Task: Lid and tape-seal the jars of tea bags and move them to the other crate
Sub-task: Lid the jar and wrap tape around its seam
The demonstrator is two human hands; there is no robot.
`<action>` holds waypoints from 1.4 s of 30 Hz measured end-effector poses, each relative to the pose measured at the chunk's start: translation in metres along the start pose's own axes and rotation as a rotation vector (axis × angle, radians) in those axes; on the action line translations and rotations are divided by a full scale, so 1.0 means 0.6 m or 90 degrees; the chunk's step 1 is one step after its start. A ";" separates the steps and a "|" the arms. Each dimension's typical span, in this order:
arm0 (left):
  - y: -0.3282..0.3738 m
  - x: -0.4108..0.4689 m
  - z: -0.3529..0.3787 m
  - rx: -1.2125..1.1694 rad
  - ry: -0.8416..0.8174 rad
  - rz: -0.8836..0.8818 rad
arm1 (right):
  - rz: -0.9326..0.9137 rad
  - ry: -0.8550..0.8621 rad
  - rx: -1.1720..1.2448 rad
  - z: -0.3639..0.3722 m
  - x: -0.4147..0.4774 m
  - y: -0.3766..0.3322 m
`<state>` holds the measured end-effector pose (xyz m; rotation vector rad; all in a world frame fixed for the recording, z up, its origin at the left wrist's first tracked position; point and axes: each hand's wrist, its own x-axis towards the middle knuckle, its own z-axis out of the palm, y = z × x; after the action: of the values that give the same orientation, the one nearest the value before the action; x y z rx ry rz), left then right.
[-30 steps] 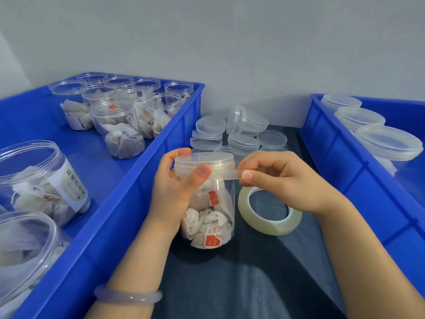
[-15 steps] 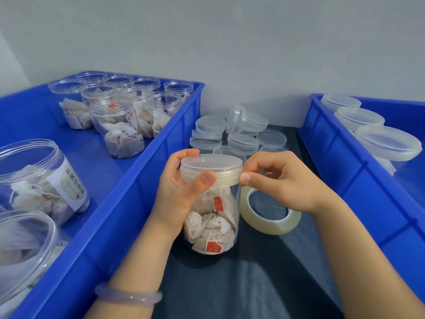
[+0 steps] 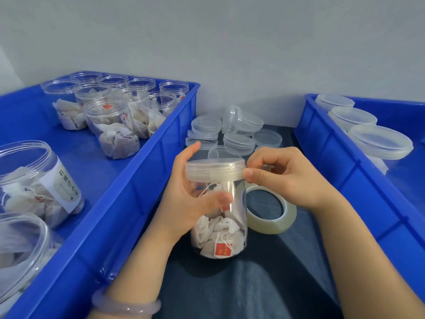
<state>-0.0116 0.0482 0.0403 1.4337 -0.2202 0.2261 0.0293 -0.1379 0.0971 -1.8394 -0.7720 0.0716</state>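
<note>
Left hand [image 3: 184, 199] grips the upright jar [image 3: 220, 236], right hand [image 3: 285, 178] pinches the tape [image 3: 220, 175] against the lid [image 3: 213, 163] on its right side.

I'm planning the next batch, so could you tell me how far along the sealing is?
Done: three lidded jars stand in the right crate. In hand: the left hand grips a jar while the right hand pinches tape against its lid. Left: open jars wait in the left crate.
</note>
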 end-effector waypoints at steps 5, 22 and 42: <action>-0.005 0.004 -0.003 0.058 0.051 0.058 | -0.031 -0.050 0.046 -0.012 -0.005 -0.020; -0.005 0.004 -0.011 0.025 0.030 0.094 | 0.016 -0.049 0.107 -0.005 0.000 0.012; -0.007 0.005 -0.015 -0.054 0.019 0.057 | 0.081 -0.055 0.134 0.004 0.001 0.022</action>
<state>-0.0074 0.0567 0.0359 1.3374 -0.2671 0.3083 0.0353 -0.1382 0.0849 -1.6917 -0.6796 0.3050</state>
